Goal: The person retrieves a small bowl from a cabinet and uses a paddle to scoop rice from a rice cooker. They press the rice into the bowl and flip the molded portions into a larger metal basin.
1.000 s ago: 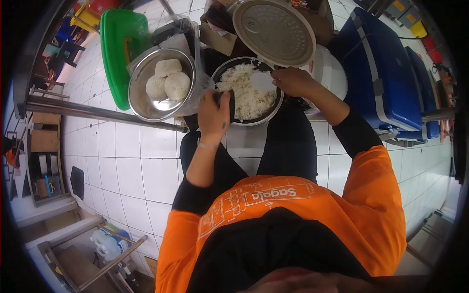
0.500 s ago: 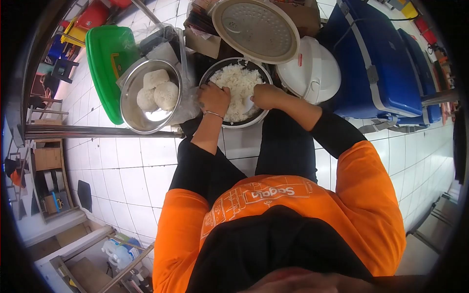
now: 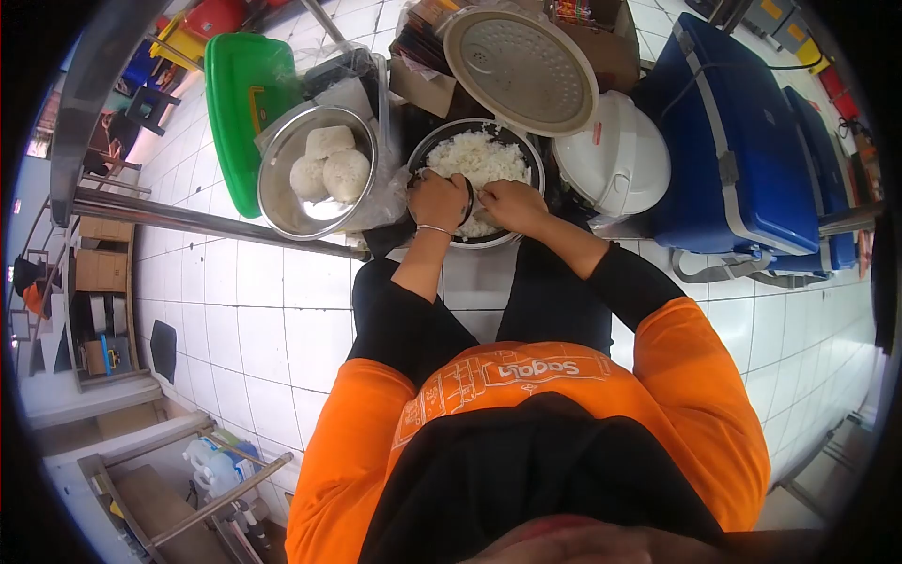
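White rice (image 3: 484,158) fills a round dark-lined pot (image 3: 535,155) in front of my legs. My left hand (image 3: 440,200) is closed at the pot's near left side, on a dark object with a curved rim (image 3: 469,199). Beside it, my right hand (image 3: 512,205) is closed over the near part of the rice, its fingertips close to that rim. What the right fingers hold is too small to tell. To the left, a steel bowl (image 3: 272,201) contains three rounded white lumps (image 3: 329,169), apparently of packed rice.
A round, perforated lid (image 3: 521,70) stands open behind the pot. On the right are a white rounded appliance lid (image 3: 615,160) and a blue cooler box (image 3: 742,141). A green lid (image 3: 230,122) and a metal bar (image 3: 216,221) lie on the left.
The view has shifted, so the pot and bowls appear further right and lower. My hands are closer together, and the dark curved rim now shows beside my left hand.
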### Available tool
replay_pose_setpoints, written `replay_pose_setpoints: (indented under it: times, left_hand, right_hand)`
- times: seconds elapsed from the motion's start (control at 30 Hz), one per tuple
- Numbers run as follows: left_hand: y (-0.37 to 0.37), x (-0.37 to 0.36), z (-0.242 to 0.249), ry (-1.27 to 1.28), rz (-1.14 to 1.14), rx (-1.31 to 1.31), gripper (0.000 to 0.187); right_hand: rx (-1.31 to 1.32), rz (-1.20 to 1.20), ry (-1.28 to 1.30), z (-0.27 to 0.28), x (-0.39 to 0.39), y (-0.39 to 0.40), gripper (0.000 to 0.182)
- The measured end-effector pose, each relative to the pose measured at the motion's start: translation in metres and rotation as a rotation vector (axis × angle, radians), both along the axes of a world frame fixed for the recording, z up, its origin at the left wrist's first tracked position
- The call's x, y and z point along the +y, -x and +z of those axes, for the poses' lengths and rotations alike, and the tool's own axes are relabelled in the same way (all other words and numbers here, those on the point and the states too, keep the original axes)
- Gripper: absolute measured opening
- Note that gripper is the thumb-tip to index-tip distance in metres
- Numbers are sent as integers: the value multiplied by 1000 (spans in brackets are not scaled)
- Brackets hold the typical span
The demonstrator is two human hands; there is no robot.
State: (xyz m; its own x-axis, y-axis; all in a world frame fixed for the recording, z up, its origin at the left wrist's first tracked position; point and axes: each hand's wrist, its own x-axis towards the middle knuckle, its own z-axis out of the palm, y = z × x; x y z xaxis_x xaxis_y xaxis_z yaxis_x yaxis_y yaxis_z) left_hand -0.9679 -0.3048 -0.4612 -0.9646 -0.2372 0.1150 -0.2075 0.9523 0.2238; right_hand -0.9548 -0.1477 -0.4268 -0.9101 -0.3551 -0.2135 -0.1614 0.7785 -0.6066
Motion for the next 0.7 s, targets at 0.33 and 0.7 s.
replay_pose_setpoints:
  times: [0.33,0.7]
  left_hand:
    - [-4,-6,19,-378,-211,228,35]
    - [-8,-41,57,-1730,156,-20,53]
  right_hand:
    - [246,168,-137,64,5,-16,25]
    - [166,-41,-175,53,73,8,27]
